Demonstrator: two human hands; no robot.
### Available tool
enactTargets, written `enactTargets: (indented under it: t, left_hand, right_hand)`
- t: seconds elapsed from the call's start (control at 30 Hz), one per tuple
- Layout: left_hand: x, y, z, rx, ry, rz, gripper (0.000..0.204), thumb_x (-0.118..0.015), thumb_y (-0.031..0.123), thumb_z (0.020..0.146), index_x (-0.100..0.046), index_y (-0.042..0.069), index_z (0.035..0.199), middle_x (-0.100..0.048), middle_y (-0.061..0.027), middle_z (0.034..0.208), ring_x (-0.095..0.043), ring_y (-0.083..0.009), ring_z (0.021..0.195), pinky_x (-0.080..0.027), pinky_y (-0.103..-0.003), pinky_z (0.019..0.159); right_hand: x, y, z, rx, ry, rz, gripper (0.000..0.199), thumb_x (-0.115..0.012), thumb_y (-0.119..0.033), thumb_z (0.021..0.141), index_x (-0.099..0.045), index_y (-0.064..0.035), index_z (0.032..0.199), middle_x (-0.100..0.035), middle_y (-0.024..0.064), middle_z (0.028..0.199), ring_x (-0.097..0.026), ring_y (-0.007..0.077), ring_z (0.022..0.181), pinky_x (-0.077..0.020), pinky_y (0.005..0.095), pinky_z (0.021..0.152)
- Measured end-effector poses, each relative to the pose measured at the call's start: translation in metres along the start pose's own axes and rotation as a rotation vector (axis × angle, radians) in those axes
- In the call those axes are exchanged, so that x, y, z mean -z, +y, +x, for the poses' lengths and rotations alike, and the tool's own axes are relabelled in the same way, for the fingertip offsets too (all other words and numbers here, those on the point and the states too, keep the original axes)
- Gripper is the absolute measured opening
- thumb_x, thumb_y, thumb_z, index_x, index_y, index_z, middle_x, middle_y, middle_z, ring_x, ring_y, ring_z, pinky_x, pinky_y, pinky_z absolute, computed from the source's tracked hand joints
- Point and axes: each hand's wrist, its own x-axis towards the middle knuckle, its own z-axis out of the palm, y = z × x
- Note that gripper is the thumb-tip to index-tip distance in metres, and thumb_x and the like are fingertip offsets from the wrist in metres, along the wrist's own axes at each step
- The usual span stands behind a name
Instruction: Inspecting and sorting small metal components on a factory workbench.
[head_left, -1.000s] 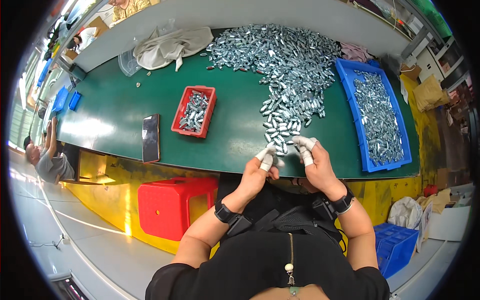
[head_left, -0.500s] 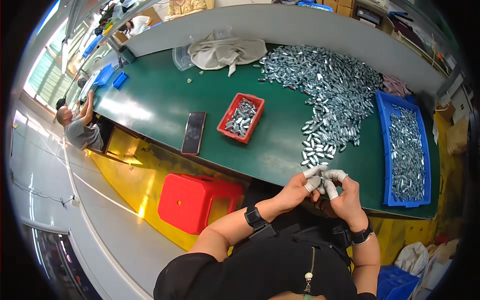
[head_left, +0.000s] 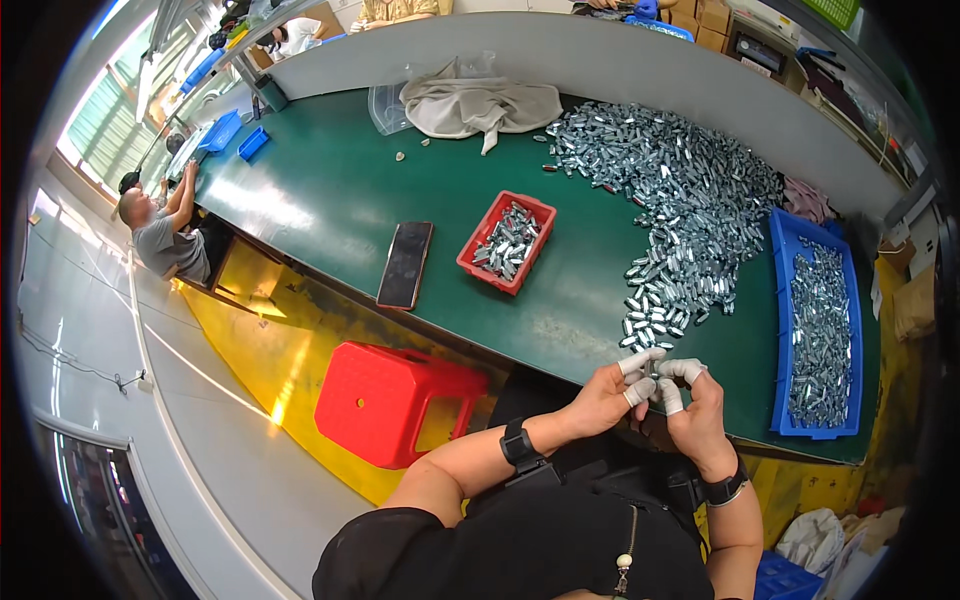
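Note:
At the table's near edge, my left hand (head_left: pixel 606 398) and my right hand (head_left: pixel 697 412) meet, with white coverings on several fingertips. Both are closed in a pinch around a small shiny metal part (head_left: pixel 653 371), mostly hidden by the fingers. Just beyond them begins a large pile of similar silvery metal parts (head_left: pixel 690 220), spreading back to the partition. To the left of the pile, a red tray (head_left: pixel 466 262) holds more such parts. On the right, a long blue tray (head_left: pixel 780 330) contains a layer of them.
A dark phone (head_left: pixel 405 265) lies near the front edge of the green table (head_left: pixel 330 180). Crumpled grey cloth (head_left: pixel 480 105) rests against the partition (head_left: pixel 420 45). A red stool (head_left: pixel 375 405) stands on the floor at left. Another person (head_left: pixel 170 235) sits at the table's far left end.
The whole view has shifted slightly, so the table's contents appear farther right and lower. My fingers have changed position a little around the metal part; both hands remain together.

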Motion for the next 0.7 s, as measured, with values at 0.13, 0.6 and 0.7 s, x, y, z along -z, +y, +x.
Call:
enactTargets:
  t: [0.13,0.6,0.7]
  left_hand:
    - [0.0,0.004,-0.004,-0.032,0.023,0.051,0.051,-0.054,0.005,0.089,-0.035,0.006,0.137,-0.055,-0.0027,0.1,-0.052,-0.0075,0.084,-0.045,-0.023,0.074]
    - [-0.007,0.008,-0.01,-0.29,0.053,0.614,0.051,-0.059,0.0,0.083,-0.043,0.005,0.131,-0.057,-0.0073,0.102,-0.055,-0.0152,0.093,-0.045,-0.029,0.081]
    - [-0.011,0.008,-0.009,-0.367,0.068,0.661,0.05,-0.06,0.0,0.082,-0.045,0.005,0.129,-0.057,-0.0111,0.102,-0.056,-0.0208,0.091,-0.045,-0.031,0.081]
  right_hand:
    - [-0.001,-0.011,0.007,-0.059,-0.055,0.042,0.007,-0.058,-0.004,0.083,-0.058,0.0032,0.084,-0.063,0.0098,0.075,-0.06,0.0161,0.067,-0.047,0.0272,0.062]
    - [-0.006,0.005,-0.004,-0.031,-0.108,0.073,0.027,-0.056,-0.023,0.09,-0.057,0.0034,0.083,-0.057,0.02,0.067,-0.053,0.0338,0.055,-0.0424,0.0333,0.052]
    - [-0.004,0.012,-0.008,-0.101,-0.131,0.121,0.029,-0.053,-0.024,0.091,-0.057,0.0024,0.082,-0.058,0.0154,0.064,-0.053,0.0283,0.053,-0.0415,0.0319,0.05]
